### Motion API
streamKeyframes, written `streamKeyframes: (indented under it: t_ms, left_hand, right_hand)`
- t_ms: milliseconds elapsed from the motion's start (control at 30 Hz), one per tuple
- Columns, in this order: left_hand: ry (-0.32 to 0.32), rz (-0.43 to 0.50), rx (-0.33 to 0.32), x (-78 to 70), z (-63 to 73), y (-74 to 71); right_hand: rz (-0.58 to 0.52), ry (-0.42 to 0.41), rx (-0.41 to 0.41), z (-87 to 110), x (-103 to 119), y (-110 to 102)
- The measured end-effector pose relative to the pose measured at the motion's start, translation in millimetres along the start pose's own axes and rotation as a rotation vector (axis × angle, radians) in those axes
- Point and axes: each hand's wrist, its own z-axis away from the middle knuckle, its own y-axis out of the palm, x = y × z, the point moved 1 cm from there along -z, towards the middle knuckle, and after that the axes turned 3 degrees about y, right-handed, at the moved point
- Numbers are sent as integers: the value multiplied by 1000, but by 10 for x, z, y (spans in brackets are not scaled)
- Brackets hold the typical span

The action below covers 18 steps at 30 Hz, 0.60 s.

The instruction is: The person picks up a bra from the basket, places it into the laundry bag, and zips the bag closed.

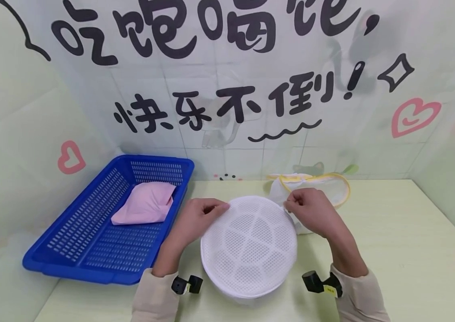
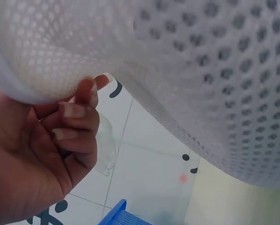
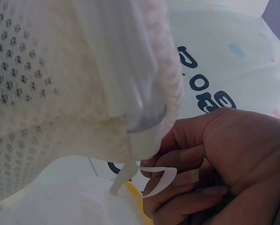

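Observation:
A round white mesh laundry bag [image 1: 249, 248] hangs above the table between both hands, its flat circular side facing the head camera. My left hand [image 1: 197, 219] pinches the upper left of its rim; in the left wrist view the fingers are curled at the mesh edge [image 2: 51, 84]. At the upper right my right hand [image 1: 312, 210] pinches the rim. The right wrist view shows a zipper end tab [image 3: 144, 143] and a loose white ribbon loop [image 3: 165, 183] beside those fingertips. Behind the right hand lies a white mesh piece with yellow trim [image 1: 342, 179], partly hidden.
On the left stands a blue perforated basket [image 1: 78, 272] holding a folded pink cloth [image 1: 144, 203]. A tiled wall with printed lettering [image 1: 235, 103] rises behind the pale table [image 1: 404, 250]. Side panels border it left and right.

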Motion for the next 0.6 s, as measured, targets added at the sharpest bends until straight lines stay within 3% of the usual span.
streamKeyframes:
  t_ms: [333,600]
  left_hand:
    - [45,-22,-12,-10,7,9]
    - [117,13,-26,-1,6,1]
  right_hand:
    - [-21,-33,12,18,35,-20]
    - [-78,87,29,30,33,-31]
